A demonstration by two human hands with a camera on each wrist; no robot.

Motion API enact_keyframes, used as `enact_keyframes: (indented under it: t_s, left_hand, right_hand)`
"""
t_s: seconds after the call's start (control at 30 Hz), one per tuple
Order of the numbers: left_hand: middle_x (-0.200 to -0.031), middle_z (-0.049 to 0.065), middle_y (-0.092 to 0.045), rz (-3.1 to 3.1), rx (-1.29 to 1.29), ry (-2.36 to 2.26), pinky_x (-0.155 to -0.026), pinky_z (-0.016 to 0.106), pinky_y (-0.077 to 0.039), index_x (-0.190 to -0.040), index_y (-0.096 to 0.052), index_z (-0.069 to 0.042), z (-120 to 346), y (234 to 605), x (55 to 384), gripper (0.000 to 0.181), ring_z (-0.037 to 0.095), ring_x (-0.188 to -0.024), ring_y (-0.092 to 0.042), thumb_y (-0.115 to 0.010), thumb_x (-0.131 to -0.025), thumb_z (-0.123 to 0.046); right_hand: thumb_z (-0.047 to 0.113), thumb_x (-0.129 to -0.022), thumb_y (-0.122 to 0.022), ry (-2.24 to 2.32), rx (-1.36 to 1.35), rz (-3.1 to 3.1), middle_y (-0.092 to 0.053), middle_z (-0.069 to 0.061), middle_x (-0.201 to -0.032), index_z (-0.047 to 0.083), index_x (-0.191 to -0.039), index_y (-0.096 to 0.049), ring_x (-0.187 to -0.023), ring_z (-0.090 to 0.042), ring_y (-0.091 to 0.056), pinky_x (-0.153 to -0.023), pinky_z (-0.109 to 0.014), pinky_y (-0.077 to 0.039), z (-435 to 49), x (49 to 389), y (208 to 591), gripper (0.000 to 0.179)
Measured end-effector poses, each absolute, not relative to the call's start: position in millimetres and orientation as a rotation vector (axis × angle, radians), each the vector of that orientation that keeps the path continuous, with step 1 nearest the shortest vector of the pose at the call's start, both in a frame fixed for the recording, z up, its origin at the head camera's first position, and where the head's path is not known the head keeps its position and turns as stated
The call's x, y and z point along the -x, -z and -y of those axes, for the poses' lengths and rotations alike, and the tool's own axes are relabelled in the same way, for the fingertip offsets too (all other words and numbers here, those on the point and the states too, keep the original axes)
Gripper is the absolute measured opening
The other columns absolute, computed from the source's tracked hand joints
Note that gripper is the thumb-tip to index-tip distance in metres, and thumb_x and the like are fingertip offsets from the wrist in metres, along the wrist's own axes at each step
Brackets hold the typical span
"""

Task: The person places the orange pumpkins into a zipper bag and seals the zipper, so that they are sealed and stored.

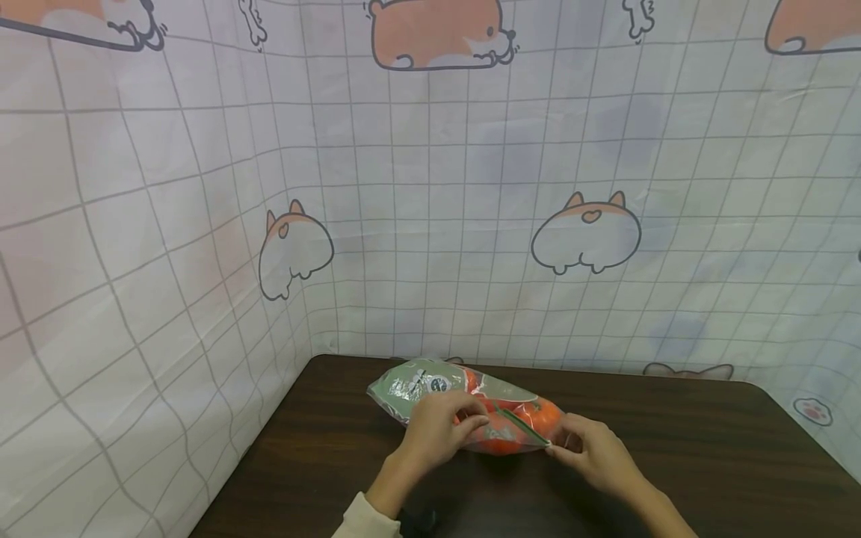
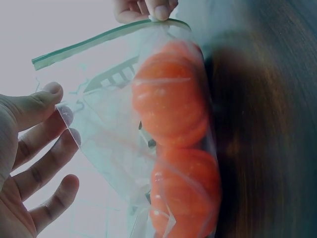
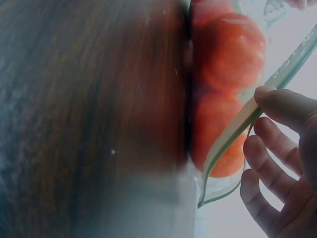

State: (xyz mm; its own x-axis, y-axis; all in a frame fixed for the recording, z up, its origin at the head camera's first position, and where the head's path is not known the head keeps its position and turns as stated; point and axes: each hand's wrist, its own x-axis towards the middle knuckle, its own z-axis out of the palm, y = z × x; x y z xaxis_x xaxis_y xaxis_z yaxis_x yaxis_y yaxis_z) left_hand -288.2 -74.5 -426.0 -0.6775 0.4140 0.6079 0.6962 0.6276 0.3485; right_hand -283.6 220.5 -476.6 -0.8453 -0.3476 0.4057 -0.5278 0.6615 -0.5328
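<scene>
The left hand [image 1: 440,426] lies on top of a clear zip bag [image 1: 464,407], its fingers curved loosely over the plastic; in the left wrist view the fingers [image 2: 47,148] are spread and relaxed, their tips just touching the film, not pinching it. The right hand [image 1: 595,448] sits at 3 o'clock of the bag and pinches the green zip strip [image 3: 237,124] between thumb and fingertips at the bag's corner; the right wrist view shows the strip running across the thumb tip, with the mouth of the bag gaping below it. The same strip [image 2: 104,42] shows in the left wrist view, loose at its free end.

The bag lies on its side between the two hands, toward 12 o'clock of them, holding orange fruits [image 1: 531,422] that press against the plastic; its far end, at 10 o'clock, carries a green printed label [image 1: 420,385].

Bare tabletop extends at 3 o'clock of the right hand to the table's rounded corner, and at 9 o'clock of the left hand to the table's left edge. The dark wooden table [image 1: 706,448] meets a backdrop cloth [image 1: 430,224] at 12 o'clock, just behind the bag. The cloth, a pale grid printed with cartoon dogs, also closes in the left side.
</scene>
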Motion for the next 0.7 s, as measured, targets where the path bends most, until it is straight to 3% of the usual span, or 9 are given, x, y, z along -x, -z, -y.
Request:
enact_keyframes:
  t_s: [0.7]
  left_hand:
    - [-0.085,-0.013,-0.075,2.364,0.837,0.807,-0.067,0.018,-0.048,-0.088,-0.078,-0.022,83.0,422.0,291.9,0.007,-0.002,-0.072,-0.06,-0.079,-0.088,-0.028]
  right_hand:
    - [0.026,-0.088,-0.08,-0.94,-0.656,2.644,-0.058,0.014,-0.075,0.026,-0.086,-0.064,-0.063,0.001,-0.052,-0.053,-0.023,-0.045,-226.4,287.3,478.7,0.016]
